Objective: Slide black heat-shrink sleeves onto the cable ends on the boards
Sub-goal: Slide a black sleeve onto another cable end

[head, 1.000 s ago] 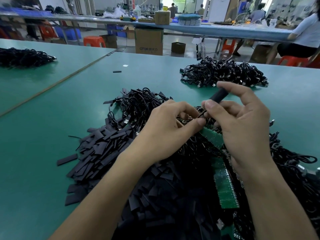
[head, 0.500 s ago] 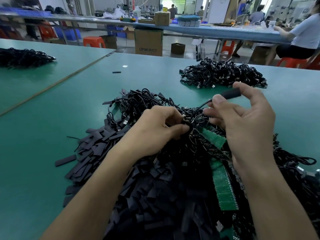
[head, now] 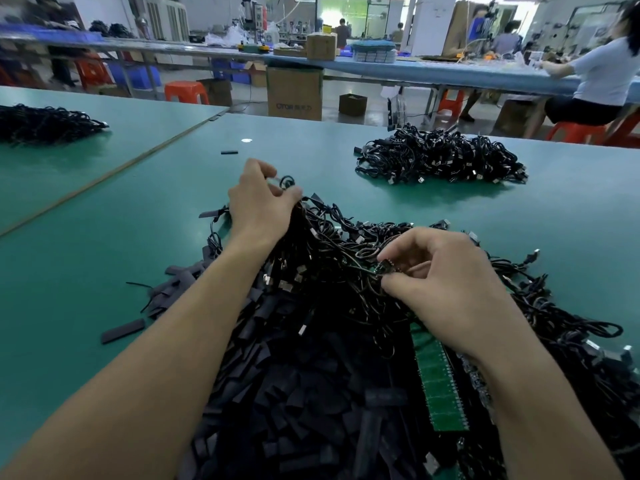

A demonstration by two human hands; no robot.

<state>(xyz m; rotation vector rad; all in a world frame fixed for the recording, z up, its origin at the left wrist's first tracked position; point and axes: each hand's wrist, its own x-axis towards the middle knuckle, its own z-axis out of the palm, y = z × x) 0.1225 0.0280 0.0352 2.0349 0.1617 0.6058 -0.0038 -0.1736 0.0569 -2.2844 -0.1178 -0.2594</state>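
Note:
A big tangle of black cables lies in front of me on the green table. A heap of flat black heat-shrink sleeves covers its near side. My left hand is stretched to the far edge of the tangle, its fingers pinched on a curled black cable end. My right hand rests on the tangle and pinches a small green board with a dark cable on it. A long green board strip lies under my right wrist.
A second pile of black cables sits at the far right of the table, a third on the neighbouring table at far left. Loose sleeves lie apart on the table. A person sits on a red stool at the far right.
My left hand has moved away from my right hand to the far edge of the tangle, pulling a cable end. My right hand has dropped lower onto the pile, and the sleeve it held is out of sight.

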